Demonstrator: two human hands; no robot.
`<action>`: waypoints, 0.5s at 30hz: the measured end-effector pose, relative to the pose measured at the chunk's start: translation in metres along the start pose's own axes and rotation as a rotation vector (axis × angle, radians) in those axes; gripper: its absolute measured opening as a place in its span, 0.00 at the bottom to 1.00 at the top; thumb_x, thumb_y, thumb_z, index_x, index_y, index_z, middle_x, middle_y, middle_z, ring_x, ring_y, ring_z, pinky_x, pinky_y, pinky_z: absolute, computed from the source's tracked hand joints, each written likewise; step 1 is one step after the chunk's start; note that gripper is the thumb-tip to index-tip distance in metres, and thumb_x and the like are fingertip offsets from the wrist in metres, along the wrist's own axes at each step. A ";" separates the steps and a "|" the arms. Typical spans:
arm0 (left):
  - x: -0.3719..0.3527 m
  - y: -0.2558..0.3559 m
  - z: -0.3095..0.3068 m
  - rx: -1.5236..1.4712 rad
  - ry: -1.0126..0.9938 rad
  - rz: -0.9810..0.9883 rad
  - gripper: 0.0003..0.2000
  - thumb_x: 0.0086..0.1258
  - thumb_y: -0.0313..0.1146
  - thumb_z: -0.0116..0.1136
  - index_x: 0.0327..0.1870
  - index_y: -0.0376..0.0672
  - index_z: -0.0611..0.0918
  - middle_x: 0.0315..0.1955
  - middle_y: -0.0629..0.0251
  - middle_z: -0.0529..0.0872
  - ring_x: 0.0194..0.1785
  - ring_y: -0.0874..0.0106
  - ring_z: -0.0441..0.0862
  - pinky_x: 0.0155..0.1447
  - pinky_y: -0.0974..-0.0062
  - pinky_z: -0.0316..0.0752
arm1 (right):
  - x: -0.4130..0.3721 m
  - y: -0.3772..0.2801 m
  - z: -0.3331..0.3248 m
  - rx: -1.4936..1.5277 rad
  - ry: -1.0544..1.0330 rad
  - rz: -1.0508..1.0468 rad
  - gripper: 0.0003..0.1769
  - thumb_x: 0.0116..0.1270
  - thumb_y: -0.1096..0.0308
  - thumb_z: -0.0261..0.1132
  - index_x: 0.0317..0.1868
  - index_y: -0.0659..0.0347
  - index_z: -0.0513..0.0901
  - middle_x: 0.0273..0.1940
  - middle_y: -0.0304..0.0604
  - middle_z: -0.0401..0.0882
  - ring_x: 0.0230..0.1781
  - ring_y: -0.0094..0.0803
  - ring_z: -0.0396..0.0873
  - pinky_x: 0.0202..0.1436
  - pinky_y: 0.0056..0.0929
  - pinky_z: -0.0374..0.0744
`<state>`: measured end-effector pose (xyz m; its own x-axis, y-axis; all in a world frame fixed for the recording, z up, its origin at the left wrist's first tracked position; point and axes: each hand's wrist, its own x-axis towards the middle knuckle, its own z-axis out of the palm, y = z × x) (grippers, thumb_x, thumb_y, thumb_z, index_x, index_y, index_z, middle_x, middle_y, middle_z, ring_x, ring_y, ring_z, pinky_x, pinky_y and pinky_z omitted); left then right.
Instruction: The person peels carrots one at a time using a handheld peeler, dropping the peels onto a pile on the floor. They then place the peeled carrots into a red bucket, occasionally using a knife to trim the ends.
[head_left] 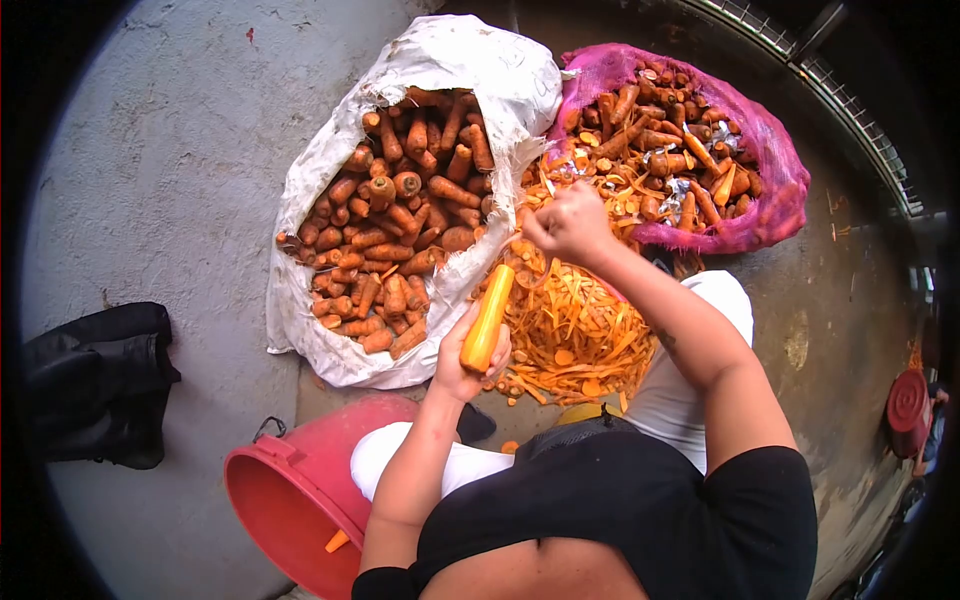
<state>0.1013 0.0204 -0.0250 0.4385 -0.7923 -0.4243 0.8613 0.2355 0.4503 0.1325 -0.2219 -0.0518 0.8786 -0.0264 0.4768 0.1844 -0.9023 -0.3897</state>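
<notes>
My left hand (462, 366) grips the lower end of a bright orange peeled carrot (489, 315), which points up and away from me. Just beyond the carrot's far tip, my right hand (567, 225) is closed in a fist; a peeler in it is mostly hidden by the fingers. Under both hands lies a heap of orange carrot peelings (575, 335). A white sack (330, 330) full of dirty unpeeled carrots (400, 220) lies open to the left of the hands.
A pink mesh sack (775, 190) of carrots lies at the upper right. A red bucket (285, 500) with a carrot piece inside stands by my left knee. A black cloth bundle (95, 385) sits on the concrete floor at left, a red round object (908, 405) at far right.
</notes>
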 end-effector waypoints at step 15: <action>-0.003 -0.005 -0.008 0.007 0.263 -0.067 0.19 0.77 0.48 0.33 0.49 0.43 0.73 0.20 0.63 0.75 0.14 0.77 0.68 0.14 0.84 0.60 | -0.004 -0.053 -0.004 0.423 -0.264 -0.128 0.20 0.61 0.60 0.61 0.10 0.51 0.79 0.10 0.36 0.71 0.14 0.33 0.70 0.32 0.32 0.67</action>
<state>0.0981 0.0259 -0.0318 0.4333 -0.6321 -0.6424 0.8891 0.1832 0.4195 0.1175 -0.1752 -0.0301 0.9086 0.2313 0.3479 0.4117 -0.6366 -0.6521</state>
